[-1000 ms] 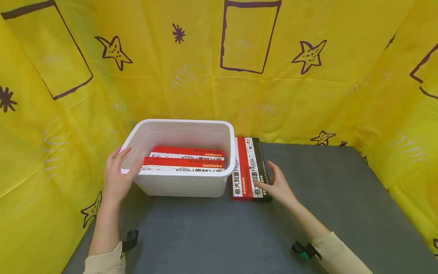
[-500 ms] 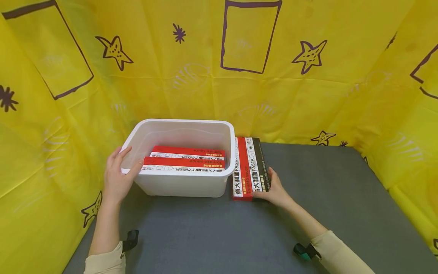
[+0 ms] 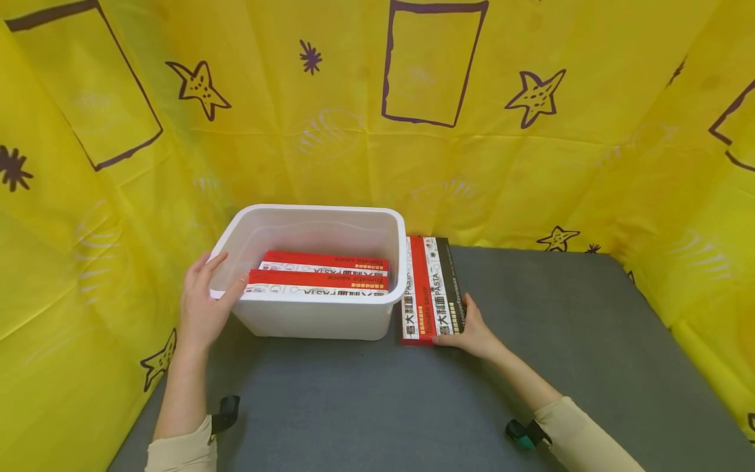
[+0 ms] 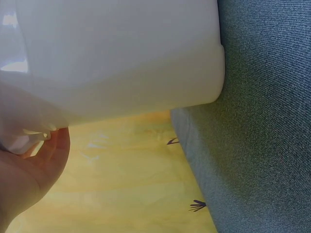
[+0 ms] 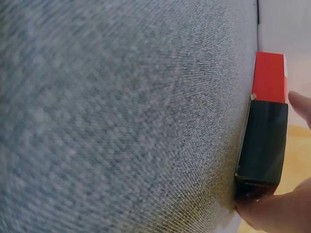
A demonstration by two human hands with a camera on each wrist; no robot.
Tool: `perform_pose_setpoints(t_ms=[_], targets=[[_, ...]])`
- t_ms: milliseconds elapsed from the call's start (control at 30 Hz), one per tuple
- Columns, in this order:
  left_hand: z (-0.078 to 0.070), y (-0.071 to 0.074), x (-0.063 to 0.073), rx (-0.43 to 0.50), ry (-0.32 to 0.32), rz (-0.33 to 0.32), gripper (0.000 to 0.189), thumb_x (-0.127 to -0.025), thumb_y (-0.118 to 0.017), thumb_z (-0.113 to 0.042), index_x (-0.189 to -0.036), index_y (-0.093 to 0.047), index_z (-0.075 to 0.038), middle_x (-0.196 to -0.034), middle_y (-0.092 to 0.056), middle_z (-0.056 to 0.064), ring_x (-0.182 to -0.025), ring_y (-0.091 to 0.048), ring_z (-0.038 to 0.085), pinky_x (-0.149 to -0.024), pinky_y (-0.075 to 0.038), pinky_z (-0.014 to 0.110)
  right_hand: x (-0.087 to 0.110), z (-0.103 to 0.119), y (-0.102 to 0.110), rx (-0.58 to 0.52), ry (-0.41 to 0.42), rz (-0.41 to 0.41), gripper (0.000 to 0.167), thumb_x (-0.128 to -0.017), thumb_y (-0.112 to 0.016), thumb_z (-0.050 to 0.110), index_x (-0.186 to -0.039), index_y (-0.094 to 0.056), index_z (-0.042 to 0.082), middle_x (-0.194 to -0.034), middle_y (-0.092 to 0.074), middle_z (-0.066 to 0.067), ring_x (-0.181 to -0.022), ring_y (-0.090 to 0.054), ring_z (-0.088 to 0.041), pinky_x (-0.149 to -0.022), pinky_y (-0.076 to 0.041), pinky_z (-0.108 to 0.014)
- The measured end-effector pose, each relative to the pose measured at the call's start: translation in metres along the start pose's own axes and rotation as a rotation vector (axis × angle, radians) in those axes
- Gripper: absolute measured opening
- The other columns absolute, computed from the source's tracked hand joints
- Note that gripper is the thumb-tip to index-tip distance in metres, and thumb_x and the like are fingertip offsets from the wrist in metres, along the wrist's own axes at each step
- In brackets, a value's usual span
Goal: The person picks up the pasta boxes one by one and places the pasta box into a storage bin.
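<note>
My left hand (image 3: 206,305) grips the left rim of a white plastic bin (image 3: 312,321), its thumb along the rim. Inside the bin, two red-and-white pasta boxes (image 3: 318,279) labelled tomato sauce show, standing on edge. Against the bin's right side lie a red pasta box (image 3: 417,295) and a black pasta box (image 3: 448,288), side by side. My right hand (image 3: 476,333) holds the black box at its near right corner, thumb over the near end and fingers along the right side. In the right wrist view the black box's dark end (image 5: 262,143) is visible beside my fingers.
A grey cloth-covered table (image 3: 354,406) extends in front of the bin and to the right. Yellow patterned curtains (image 3: 442,164) enclose the back and both sides, close behind the bin.
My right hand has come down from over the black box to its near right corner, the thumb sliding toward the near edge. My left hand, the bin and the boxes show no visible movement.
</note>
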State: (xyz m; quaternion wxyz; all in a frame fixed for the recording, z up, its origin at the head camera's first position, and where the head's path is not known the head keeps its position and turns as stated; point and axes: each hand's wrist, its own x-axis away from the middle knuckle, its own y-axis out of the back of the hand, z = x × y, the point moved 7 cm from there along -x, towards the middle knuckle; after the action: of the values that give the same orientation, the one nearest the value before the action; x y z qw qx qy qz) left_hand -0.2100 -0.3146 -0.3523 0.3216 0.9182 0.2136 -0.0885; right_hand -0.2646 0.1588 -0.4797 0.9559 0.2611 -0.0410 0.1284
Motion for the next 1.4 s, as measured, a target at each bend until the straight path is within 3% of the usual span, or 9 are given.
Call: perform_pose_setpoints(t_ms=[233,500,800,967,1267,1400], targets=[[0.0007,0.0003,-0.0007,-0.003,-0.009,-0.005,0.062,-0.091,-0.064,-0.034,-0.147,-0.045,-0.017,-0.156,-0.027,0.010,-0.138,-0.027,0.039,-0.103,-0.025,0.071,-0.0034,-0.0005,-0.0006,0.055,0.051,-0.040,0.115,-0.067,-0.088,0.030,-0.147,-0.013,-0.005,-0.134,-0.036,-0.024,-0.118,-0.038,-0.034,-0.099,-0.035,-0.047],[-0.0013,0.0007,-0.0002,0.001,-0.014,-0.006,0.061,-0.091,-0.064,-0.034,-0.147,-0.045,-0.017,-0.156,-0.027,0.011,-0.138,-0.028,0.040,-0.103,-0.025,0.071,-0.0047,0.0058,-0.0013,0.085,0.176,-0.078,0.093,-0.062,-0.091,0.027,-0.131,-0.036,-0.003,-0.109,-0.053,-0.014,-0.100,-0.050,-0.027,-0.082,-0.043,-0.040],[-0.0025,0.0009,-0.0011,0.000,-0.072,-0.048,0.057,-0.089,-0.065,-0.028,-0.142,-0.051,-0.012,-0.153,-0.032,0.013,-0.137,-0.030,0.039,-0.105,-0.024,0.068,-0.0058,0.0012,-0.0017,0.150,0.175,-0.101,0.102,-0.058,-0.092,0.030,-0.135,-0.034,-0.004,-0.110,-0.053,-0.015,-0.103,-0.049,-0.030,-0.088,-0.040,-0.047],[-0.0024,0.0006,-0.0013,0.008,-0.065,-0.045,0.057,-0.090,-0.064,-0.029,-0.143,-0.050,-0.012,-0.153,-0.031,0.013,-0.137,-0.030,0.039,-0.105,-0.023,0.068,-0.0052,-0.0024,-0.0031,0.158,0.159,-0.096,0.113,-0.059,-0.092,0.031,-0.142,-0.026,-0.006,-0.117,-0.050,-0.019,-0.110,-0.046,-0.035,-0.093,-0.038,-0.052],[-0.0034,0.0014,-0.0007,0.011,-0.058,-0.043,0.058,-0.090,-0.065,-0.028,-0.143,-0.049,-0.012,-0.154,-0.031,0.013,-0.138,-0.029,0.039,-0.105,-0.023,0.068,-0.0047,0.0042,-0.0013,0.108,0.265,-0.129,0.099,-0.056,-0.093,0.024,-0.135,-0.039,-0.002,-0.110,-0.057,-0.011,-0.096,-0.053,-0.024,-0.085,-0.044,-0.042],[-0.0034,0.0017,-0.0005,0.012,-0.061,-0.044,0.057,-0.090,-0.065,-0.028,-0.142,-0.050,-0.010,-0.154,-0.031,0.014,-0.138,-0.029,0.040,-0.106,-0.022,0.068,-0.0002,0.0033,0.0008,0.111,0.222,-0.130,0.106,-0.058,-0.093,0.025,-0.141,-0.034,-0.003,-0.122,-0.055,-0.017,-0.104,-0.053,-0.028,-0.091,-0.043,-0.045]])
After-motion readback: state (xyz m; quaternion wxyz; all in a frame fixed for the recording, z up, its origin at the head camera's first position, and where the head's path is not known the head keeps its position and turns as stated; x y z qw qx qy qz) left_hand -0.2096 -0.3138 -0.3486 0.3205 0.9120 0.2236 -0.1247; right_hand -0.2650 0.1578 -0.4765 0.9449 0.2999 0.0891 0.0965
